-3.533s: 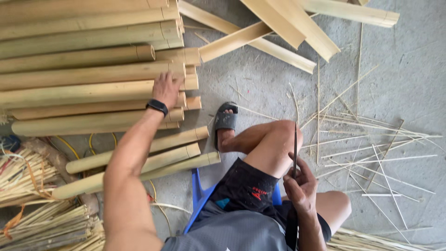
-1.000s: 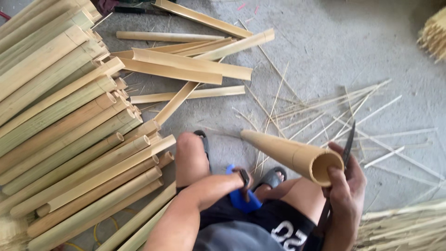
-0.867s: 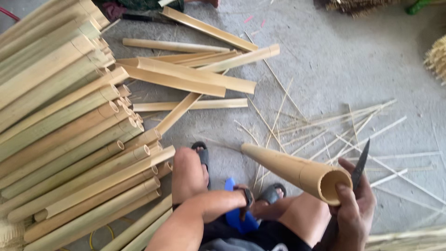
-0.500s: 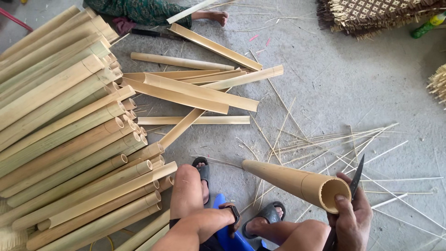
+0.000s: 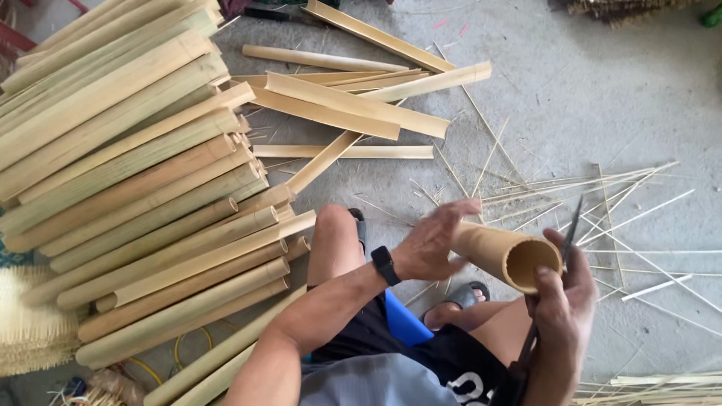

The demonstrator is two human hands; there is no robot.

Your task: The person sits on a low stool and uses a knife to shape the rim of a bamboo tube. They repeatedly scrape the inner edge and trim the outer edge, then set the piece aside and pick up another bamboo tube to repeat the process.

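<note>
A short bamboo tube (image 5: 505, 256) with an open hollow end lies across my lap, pointing towards my right. My left hand (image 5: 435, 240) rests on its upper side with the fingers spread, a black watch on the wrist. My right hand (image 5: 557, 301) grips a dark knife (image 5: 571, 225), the blade standing upright just beside the tube's open rim, and the fingers also touch that rim. My bare knees and sandalled feet are below the tube.
A large pile of long bamboo poles (image 5: 128, 173) fills the left side. Split bamboo slats (image 5: 353, 105) lie on the concrete floor ahead. Thin bamboo slivers (image 5: 602, 203) are scattered at the right. A woven bundle (image 5: 30, 323) sits at the lower left.
My left hand has come up from my lap onto the bamboo tube. The tube now lies closer to me, and the view has shifted slightly down.
</note>
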